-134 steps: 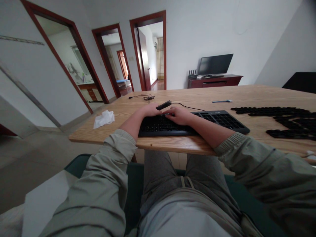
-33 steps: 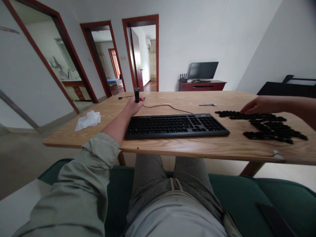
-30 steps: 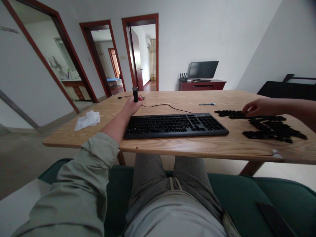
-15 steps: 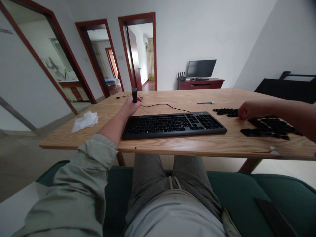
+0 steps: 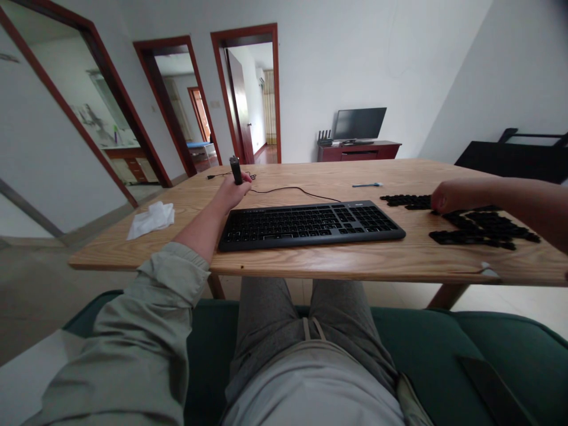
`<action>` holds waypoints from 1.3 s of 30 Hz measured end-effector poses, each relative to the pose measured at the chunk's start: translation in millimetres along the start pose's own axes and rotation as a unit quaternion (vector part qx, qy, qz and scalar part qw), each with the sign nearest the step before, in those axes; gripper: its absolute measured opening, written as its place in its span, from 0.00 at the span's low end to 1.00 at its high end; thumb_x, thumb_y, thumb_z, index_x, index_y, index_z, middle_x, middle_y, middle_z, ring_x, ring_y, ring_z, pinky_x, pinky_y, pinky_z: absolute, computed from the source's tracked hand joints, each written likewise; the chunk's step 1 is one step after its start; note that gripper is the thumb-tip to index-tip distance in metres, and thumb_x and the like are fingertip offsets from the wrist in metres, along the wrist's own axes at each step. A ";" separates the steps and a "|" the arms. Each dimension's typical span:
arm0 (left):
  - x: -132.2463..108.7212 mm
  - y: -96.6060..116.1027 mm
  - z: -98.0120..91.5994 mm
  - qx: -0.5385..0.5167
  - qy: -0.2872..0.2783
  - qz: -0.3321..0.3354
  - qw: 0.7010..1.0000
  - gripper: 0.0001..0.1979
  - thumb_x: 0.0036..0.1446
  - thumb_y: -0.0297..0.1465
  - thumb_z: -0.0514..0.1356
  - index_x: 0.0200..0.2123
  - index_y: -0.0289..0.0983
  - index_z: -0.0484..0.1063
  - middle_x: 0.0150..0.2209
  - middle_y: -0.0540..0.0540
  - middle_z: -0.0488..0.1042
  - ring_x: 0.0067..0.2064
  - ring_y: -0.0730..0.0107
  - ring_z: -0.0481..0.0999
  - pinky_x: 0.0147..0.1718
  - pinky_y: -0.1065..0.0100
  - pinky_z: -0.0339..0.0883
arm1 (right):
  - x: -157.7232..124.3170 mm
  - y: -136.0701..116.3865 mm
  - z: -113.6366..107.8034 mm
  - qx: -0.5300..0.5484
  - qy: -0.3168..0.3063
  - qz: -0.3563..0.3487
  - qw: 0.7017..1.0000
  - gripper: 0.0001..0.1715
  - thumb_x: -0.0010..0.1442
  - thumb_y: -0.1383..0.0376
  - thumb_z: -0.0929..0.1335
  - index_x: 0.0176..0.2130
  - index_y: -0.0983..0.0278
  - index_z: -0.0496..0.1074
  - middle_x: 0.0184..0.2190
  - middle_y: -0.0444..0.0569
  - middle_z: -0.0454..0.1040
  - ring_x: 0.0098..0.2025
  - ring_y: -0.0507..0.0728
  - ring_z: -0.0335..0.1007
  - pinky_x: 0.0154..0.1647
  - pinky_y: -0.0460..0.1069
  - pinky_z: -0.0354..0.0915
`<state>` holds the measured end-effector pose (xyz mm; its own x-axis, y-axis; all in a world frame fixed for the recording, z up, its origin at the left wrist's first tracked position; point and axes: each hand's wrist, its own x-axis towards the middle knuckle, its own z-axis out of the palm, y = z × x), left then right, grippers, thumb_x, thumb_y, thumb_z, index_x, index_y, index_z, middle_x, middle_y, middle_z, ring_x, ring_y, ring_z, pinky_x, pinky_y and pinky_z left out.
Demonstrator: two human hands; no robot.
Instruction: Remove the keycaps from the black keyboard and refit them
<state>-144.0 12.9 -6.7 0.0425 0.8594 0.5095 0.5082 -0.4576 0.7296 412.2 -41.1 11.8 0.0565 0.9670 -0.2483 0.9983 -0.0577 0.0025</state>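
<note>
Left hand (image 5: 233,192): grip wrapped around a black stick-like tool (image 5: 236,171), top end poking up and tilted a bit left, just past the keyboard's (image 5: 313,228) far left corner
Right hand (image 5: 447,195): curled down over the small black pieces (image 5: 488,226), can't tell if the grip's actually pinching one
Keyboard: flat on the wooden surface (image 5: 310,263), near the front edge, between the tool and the pieces, cable (image 5: 288,188) running behind it
Tissue (image 5: 153,219): white, crumpled, over on the left
Blue stick (image 5: 364,185): thin, lying behind the keyboard's right end
</note>
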 end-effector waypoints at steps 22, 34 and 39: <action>-6.0 8.9 5.5 -0.116 -0.071 -0.018 0.991 0.05 0.51 0.29 0.59 0.32 0.37 0.65 0.19 0.56 0.60 0.19 0.77 0.61 0.22 0.70 0.63 | -21.0 -251.4 -29.6 0.110 0.306 -0.332 0.885 0.10 0.60 0.60 0.69 0.39 0.62 0.79 0.34 0.48 0.77 0.30 0.54 0.68 0.38 0.52 0.63; -12.6 18.9 12.5 -0.019 -0.230 0.166 0.959 0.19 0.47 0.30 0.65 0.45 0.35 0.74 0.40 0.45 0.76 0.42 0.65 0.75 0.44 0.65 0.68 | -9.7 -357.9 16.1 0.400 0.280 -0.408 0.772 0.23 0.61 0.48 0.67 0.35 0.66 0.76 0.29 0.50 0.76 0.31 0.54 0.68 0.32 0.49 0.63; -8.9 10.9 0.6 -0.021 -0.243 0.096 0.965 0.19 0.46 0.34 0.68 0.42 0.32 0.72 0.35 0.45 0.75 0.37 0.69 0.74 0.40 0.64 0.69 | -6.9 -348.4 21.5 0.476 0.318 -0.288 0.768 0.30 0.57 0.42 0.68 0.26 0.67 0.72 0.22 0.49 0.73 0.23 0.51 0.65 0.22 0.47 0.59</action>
<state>-138.4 0.5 -3.6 0.5353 0.7592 0.3703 0.4167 -0.6187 0.6661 63.7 -32.9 -8.2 -0.0938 0.8083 0.5813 0.4164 0.5622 -0.7145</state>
